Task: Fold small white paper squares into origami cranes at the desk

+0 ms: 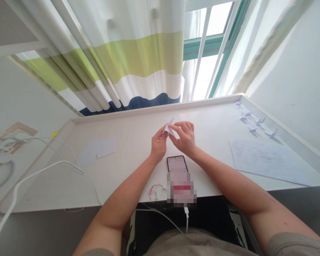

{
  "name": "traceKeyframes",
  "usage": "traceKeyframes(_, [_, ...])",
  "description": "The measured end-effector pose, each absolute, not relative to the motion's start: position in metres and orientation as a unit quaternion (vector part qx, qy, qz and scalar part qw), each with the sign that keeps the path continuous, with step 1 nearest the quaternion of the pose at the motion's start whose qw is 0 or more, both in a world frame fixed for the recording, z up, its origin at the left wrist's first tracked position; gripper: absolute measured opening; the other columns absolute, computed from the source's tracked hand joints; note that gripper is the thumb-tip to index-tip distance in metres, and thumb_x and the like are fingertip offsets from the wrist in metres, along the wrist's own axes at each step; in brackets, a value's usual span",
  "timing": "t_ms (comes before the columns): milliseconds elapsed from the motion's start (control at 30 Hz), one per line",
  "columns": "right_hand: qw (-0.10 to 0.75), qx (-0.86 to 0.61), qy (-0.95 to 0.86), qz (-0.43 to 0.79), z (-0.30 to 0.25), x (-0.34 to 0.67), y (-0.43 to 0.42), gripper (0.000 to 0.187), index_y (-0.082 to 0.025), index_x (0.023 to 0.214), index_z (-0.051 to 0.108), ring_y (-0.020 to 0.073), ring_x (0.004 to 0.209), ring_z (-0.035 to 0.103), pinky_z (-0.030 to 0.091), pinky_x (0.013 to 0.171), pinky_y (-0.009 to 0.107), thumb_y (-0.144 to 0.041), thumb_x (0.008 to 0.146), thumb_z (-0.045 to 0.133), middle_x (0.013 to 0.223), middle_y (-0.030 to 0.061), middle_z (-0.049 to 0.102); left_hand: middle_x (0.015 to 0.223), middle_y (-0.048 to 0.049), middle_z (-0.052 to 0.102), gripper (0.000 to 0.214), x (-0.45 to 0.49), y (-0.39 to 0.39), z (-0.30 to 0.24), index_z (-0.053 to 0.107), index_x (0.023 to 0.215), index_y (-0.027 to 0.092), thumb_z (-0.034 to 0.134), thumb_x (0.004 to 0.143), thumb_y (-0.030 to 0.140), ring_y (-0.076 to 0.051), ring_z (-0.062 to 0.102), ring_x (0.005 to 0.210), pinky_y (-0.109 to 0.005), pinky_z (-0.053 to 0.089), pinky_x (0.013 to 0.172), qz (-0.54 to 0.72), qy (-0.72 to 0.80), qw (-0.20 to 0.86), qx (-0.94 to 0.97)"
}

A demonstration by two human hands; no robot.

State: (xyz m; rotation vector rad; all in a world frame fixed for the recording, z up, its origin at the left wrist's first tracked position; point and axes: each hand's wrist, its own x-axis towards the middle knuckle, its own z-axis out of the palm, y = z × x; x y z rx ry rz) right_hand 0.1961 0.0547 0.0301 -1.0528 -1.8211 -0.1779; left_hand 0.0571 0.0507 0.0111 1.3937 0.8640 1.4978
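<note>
**Two bare hands, met at centre**

Left hand (158, 145): was raised on its wrist, thumb and forefinger closed in a pinch, other fingers curled. Right hand (186, 138): lay just beside the left, palm down, fingers (181, 126) bent forward and pinched at the tips. Left forearm (122, 199): bare, ran up from lower left. Right forearm (229, 181): bare, ran in from lower right. Elbows were set wide apart.
</note>
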Motion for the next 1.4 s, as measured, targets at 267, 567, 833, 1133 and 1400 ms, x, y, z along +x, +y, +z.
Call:
traceKeyframes(267, [0.471, -0.412, -0.777, -0.075, 0.028, 0.201, 0.058, 0.017, -0.032, 0.113, 0.072, 0.0280, 0.106, 0.063, 0.041, 0.102, 0.048, -0.027, 0.103, 0.059, 0.111, 0.0061, 0.074, 0.142, -0.0117, 0.070, 0.050, 0.055, 0.051, 0.011, 0.069, 0.138, 0.024, 0.067, 0.098, 0.055, -0.028, 0.064, 0.136, -0.045, 0.053, 0.115, 0.591, 0.335, 0.479, 0.556])
traceKeyframes(567, [0.427, -0.411, -0.803, -0.064, 0.028, 0.205, 0.063, 0.020, -0.029, 0.112, 0.073, 0.0272, 0.105, 0.061, 0.042, 0.098, 0.045, -0.019, 0.101, 0.058, 0.109, 0.0061, 0.074, 0.134, -0.0127, 0.074, 0.045, 0.055, 0.049, 0.011, 0.066, 0.139, 0.022, 0.067, 0.100, 0.045, -0.027, 0.067, 0.132, -0.047, 0.054, 0.114, 0.577, 0.341, 0.484, 0.563])
traceKeyframes(833, [0.423, -0.425, -0.799, -0.043, 0.030, 0.208, 0.063, 0.017, -0.027, 0.106, 0.071, 0.0259, 0.101, 0.060, 0.041, 0.098, 0.044, -0.025, 0.106, 0.054, 0.103, 0.0058, 0.073, 0.119, -0.0114, 0.080, 0.049, 0.054, 0.051, 0.010, 0.058, 0.139, 0.022, 0.066, 0.099, 0.050, -0.025, 0.075, 0.117, -0.049, 0.058, 0.109, 0.577, 0.360, 0.478, 0.556])
traceKeyframes(1133, [0.483, -0.476, -0.725, 0.117, 0.022, 0.204, 0.068, 0.010, -0.025, 0.103, 0.061, 0.0231, 0.089, 0.066, 0.051, 0.088, 0.040, -0.031, 0.096, 0.066, 0.093, 0.0034, 0.071, 0.109, -0.0113, 0.082, 0.044, 0.054, 0.048, 0.017, 0.060, 0.125, 0.019, 0.070, 0.096, 0.051, -0.027, 0.078, 0.109, -0.049, 0.059, 0.105, 0.586, 0.363, 0.491, 0.532])
traceKeyframes(1400, [0.516, -0.473, -0.683, 0.210, 0.027, 0.203, 0.066, 0.012, -0.025, 0.096, 0.062, 0.0205, 0.083, 0.067, 0.053, 0.088, 0.040, -0.032, 0.091, 0.070, 0.085, 0.0006, 0.071, 0.100, -0.0095, 0.080, 0.056, 0.047, 0.056, 0.011, 0.063, 0.127, 0.018, 0.055, 0.100, 0.066, -0.025, 0.078, 0.102, -0.047, 0.062, 0.097, 0.562, 0.374, 0.519, 0.524])
